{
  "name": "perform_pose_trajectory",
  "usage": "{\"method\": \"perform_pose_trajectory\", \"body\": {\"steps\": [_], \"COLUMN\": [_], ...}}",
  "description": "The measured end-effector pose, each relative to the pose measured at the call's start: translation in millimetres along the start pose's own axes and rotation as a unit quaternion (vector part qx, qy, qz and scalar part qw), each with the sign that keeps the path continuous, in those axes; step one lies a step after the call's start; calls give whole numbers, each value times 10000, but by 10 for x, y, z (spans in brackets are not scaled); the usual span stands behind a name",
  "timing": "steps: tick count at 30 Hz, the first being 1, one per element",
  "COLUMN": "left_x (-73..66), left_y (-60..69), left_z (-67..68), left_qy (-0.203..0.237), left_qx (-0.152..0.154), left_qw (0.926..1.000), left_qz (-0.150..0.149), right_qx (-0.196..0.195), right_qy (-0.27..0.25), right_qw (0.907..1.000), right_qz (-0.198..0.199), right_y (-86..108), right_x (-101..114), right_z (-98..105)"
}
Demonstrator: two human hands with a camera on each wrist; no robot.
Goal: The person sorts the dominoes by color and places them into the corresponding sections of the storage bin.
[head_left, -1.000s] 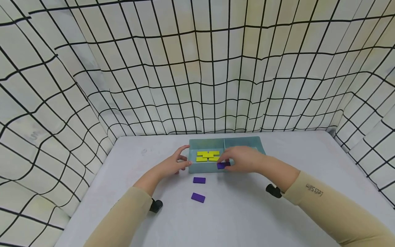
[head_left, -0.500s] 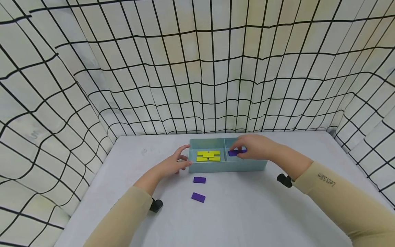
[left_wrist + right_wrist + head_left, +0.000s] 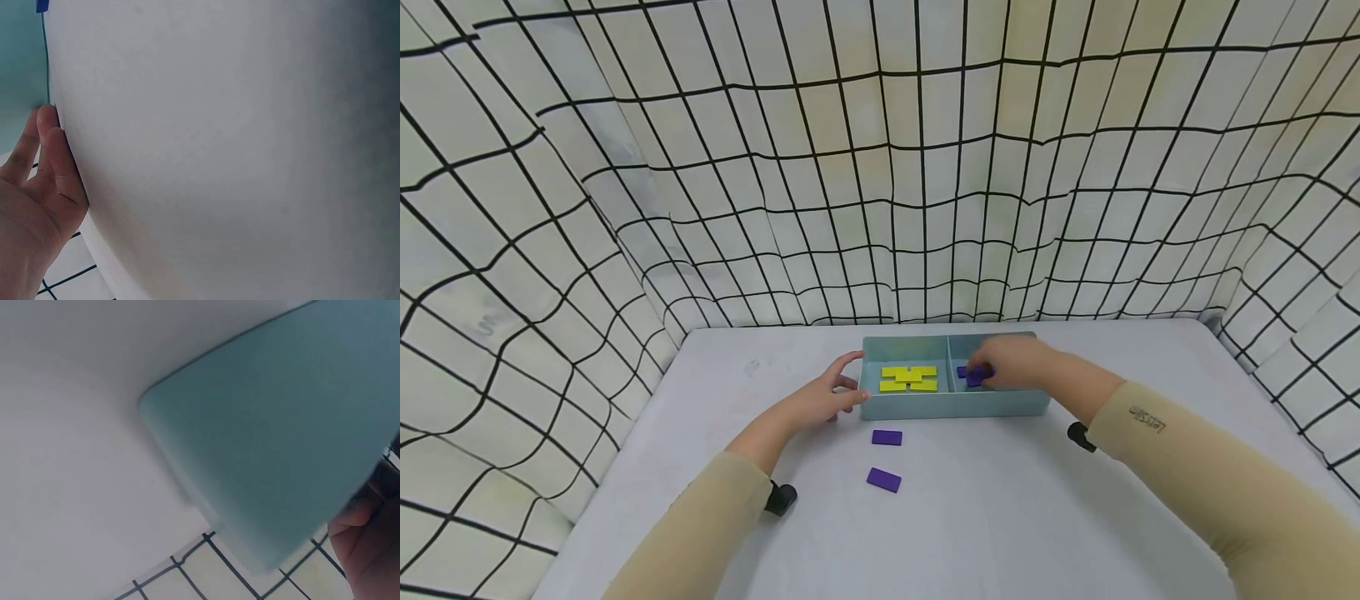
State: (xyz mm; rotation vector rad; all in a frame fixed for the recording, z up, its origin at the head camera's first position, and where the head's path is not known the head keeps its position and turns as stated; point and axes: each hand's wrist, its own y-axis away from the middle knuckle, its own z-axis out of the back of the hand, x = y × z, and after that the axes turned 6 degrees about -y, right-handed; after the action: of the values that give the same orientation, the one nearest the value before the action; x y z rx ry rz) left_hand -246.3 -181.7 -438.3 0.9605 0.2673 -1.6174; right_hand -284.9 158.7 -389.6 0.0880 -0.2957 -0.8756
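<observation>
A pale teal box (image 3: pixel 955 407) with two compartments stands on the white table. In its left compartment lie several yellow blocks (image 3: pixel 908 377), one on top of others. My right hand (image 3: pixel 1018 362) reaches into the right compartment and pinches a purple block (image 3: pixel 976 381); part of another purple block (image 3: pixel 961 372) shows beside it. My left hand (image 3: pixel 816 402) rests its fingertips against the box's left end, thumb near the front corner. In the left wrist view those fingers (image 3: pixel 62 162) lie fairly straight. The right wrist view has the box wall hiding the fingertips.
Two purple blocks lie on the table before the box, one nearer the box (image 3: pixel 887 437) and one closer to me (image 3: pixel 883 480). White walls with a black grid (image 3: pixel 917 167) surround the table (image 3: pixel 1000 517) at the back and sides.
My right hand has carried the purple block from over the box's front edge rightward and down into the right compartment. The left hand has stayed at the box's left end.
</observation>
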Motion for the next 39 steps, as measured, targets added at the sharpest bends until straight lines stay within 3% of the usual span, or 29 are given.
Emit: {"method": "perform_pose_trajectory", "body": {"steps": [15, 29, 39], "left_x": [-34, -48, 3], "left_y": [-10, -7, -16], "left_z": [-13, -19, -12], "left_qy": [32, 31, 43], "left_qx": [13, -33, -52], "left_qw": [10000, 10000, 10000], "left_qz": [-22, 60, 63], "right_qx": [322, 142, 0], "right_qy": [10, 179, -269], "right_qw": [9990, 9996, 9990], "right_qz": [-296, -183, -354], "right_y": [-139, -180, -175], "right_x": [-34, -62, -80], "right_z": [-103, -128, -59]}}
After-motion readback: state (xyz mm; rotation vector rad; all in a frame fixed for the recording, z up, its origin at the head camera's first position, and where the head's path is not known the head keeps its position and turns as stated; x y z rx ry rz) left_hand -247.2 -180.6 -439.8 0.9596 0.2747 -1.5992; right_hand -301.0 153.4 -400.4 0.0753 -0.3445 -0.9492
